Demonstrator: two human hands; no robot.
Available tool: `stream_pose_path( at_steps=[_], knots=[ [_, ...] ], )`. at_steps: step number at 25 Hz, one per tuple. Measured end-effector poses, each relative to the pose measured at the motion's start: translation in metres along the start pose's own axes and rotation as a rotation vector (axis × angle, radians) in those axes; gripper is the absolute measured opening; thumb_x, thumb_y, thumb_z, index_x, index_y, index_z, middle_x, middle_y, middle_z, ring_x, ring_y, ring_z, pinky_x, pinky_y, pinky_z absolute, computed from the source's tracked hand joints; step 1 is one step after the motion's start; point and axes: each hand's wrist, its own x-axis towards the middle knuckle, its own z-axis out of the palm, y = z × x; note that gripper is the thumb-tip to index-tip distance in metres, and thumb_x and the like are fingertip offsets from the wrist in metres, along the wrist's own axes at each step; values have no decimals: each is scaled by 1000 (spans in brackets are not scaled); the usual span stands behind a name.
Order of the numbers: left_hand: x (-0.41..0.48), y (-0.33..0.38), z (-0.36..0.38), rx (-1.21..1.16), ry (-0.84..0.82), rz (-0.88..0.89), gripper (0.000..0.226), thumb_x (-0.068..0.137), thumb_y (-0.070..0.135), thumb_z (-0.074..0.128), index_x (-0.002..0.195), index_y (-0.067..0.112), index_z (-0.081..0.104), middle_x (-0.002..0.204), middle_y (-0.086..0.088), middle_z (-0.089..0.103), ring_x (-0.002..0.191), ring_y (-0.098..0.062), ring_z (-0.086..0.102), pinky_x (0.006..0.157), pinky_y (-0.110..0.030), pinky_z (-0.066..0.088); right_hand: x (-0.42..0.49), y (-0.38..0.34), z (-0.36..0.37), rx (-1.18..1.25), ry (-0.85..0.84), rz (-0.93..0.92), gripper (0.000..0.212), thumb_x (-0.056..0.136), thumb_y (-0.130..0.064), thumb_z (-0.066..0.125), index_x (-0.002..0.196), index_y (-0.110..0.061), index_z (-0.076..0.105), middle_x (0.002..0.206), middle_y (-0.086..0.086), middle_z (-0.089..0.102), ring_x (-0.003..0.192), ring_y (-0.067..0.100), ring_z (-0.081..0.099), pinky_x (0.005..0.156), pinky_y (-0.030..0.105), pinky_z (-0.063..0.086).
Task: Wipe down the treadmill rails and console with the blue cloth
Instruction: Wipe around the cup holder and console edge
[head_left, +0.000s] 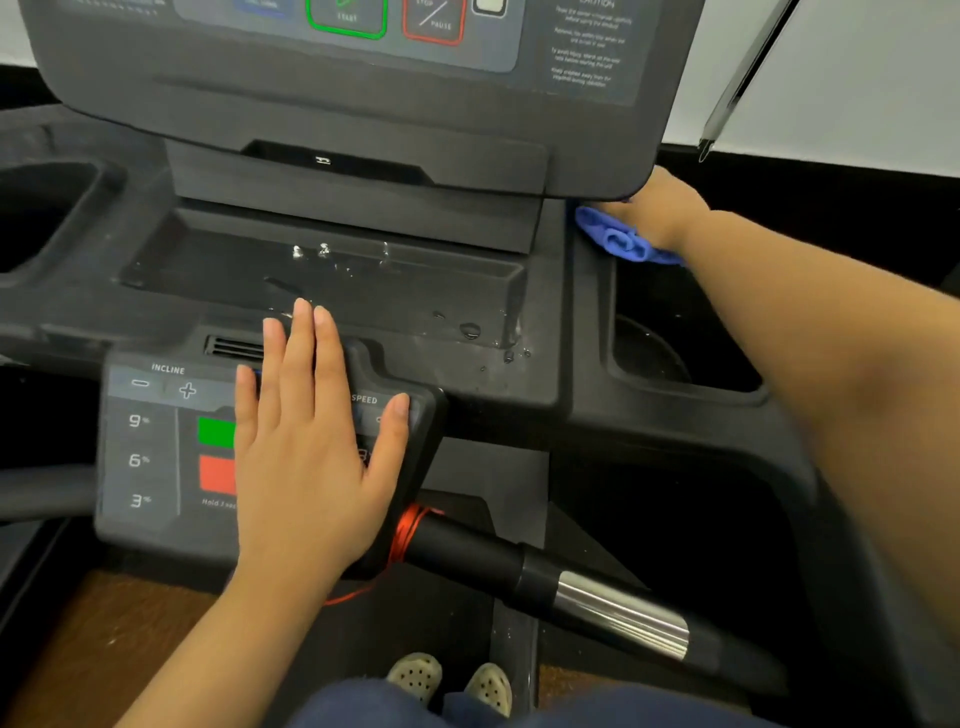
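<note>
The left hand (306, 441) is laid flat on the lower control panel (150, 452), fingers straight and close together, thumb spread aside; nothing is held. The right hand (662, 208) is set on the single blue cloth (618, 239), which is bunched on the console ledge just beside the right cup holder (675, 353), under the corner of the upper display (337, 93). Its fingers are hidden by that corner, so whether the cloth is gripped or only pressed cannot be told. Two cup holders are seen, the other (41, 218) at far left. Water drops are scattered in the middle tray (363, 280). One handlebar (571, 587) and two shoes (415, 675) are seen below.
</note>
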Motion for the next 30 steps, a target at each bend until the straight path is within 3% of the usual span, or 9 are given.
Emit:
stream_pose_path(
  at_steps=[4, 6, 11, 14, 16, 18, 23, 27, 30],
  knots=[
    [0, 1, 1, 1, 10, 6, 74, 94, 54, 24, 152, 9, 11, 160, -8, 10, 148, -21, 1, 119, -38, 2, -36, 46, -12, -24, -36, -86, 61, 91, -56, 47, 145, -30, 37, 150, 6, 37, 137, 25, 36, 114, 34, 26],
    [0, 1, 0, -5, 11, 3, 74, 94, 53, 25, 152, 9, 11, 160, -8, 10, 148, -21, 1, 119, -39, 2, -60, 73, -12, 4, -25, -33, 60, 94, -44, 51, 148, -33, 28, 156, 4, 24, 143, 22, 25, 114, 27, 16],
    [-1, 0, 0, -1, 17, 15, 74, 94, 52, 26, 151, 8, 11, 160, -10, 12, 148, -23, 3, 119, -41, 4, -139, 104, -4, 99, 53, 9, 52, 95, -25, 54, 144, -25, 37, 158, 6, 19, 145, 23, 19, 115, 27, 12],
    [-2, 1, -1, -1, 13, 17, 74, 94, 51, 26, 151, 7, 12, 159, -12, 12, 148, -24, 4, 119, -42, 6, -205, 101, 6, 146, 44, 60, 55, 91, -40, 57, 142, -27, 40, 158, -3, 15, 147, 17, 8, 119, 35, 8],
    [-2, 1, -1, 2, 14, 21, 74, 94, 50, 26, 151, 6, 12, 159, -13, 12, 148, -25, 5, 119, -43, 5, -246, 89, 14, 88, 15, 37, 66, 85, -60, 39, 144, -31, 31, 156, -11, 11, 147, 11, 1, 119, 36, 4],
    [-2, 1, -1, 7, 17, 21, 73, 94, 50, 25, 151, 5, 12, 159, -13, 13, 148, -26, 5, 119, -43, 5, -270, 73, 23, -8, 10, 20, 74, 82, -60, 23, 146, -24, 27, 156, -8, 15, 146, 10, 3, 120, 38, 2],
    [-2, 1, 0, 2, 13, 19, 73, 94, 50, 24, 151, 4, 12, 159, -13, 13, 148, -26, 4, 119, -44, 5, -267, -7, 50, 141, 40, -23, 64, 90, -52, 20, 147, -24, 16, 149, -22, 1, 142, -1, -1, 109, 8, -14],
    [-2, 1, 0, 7, 13, 19, 73, 94, 49, 25, 150, 3, 14, 159, -14, 14, 148, -27, 5, 118, -45, 6, -218, -66, 64, 217, 50, -43, 51, 102, -34, 31, 150, -21, 19, 158, -10, 7, 146, 4, -1, 119, 29, -8],
    [-1, 0, 0, 3, 7, 10, 73, 94, 49, 26, 150, 4, 14, 159, -13, 15, 148, -27, 6, 118, -45, 6, -171, -87, 69, 202, 88, 39, 56, 102, -37, 27, 152, -15, 13, 160, -2, 10, 147, 10, 1, 118, 36, -6]
  ],
)
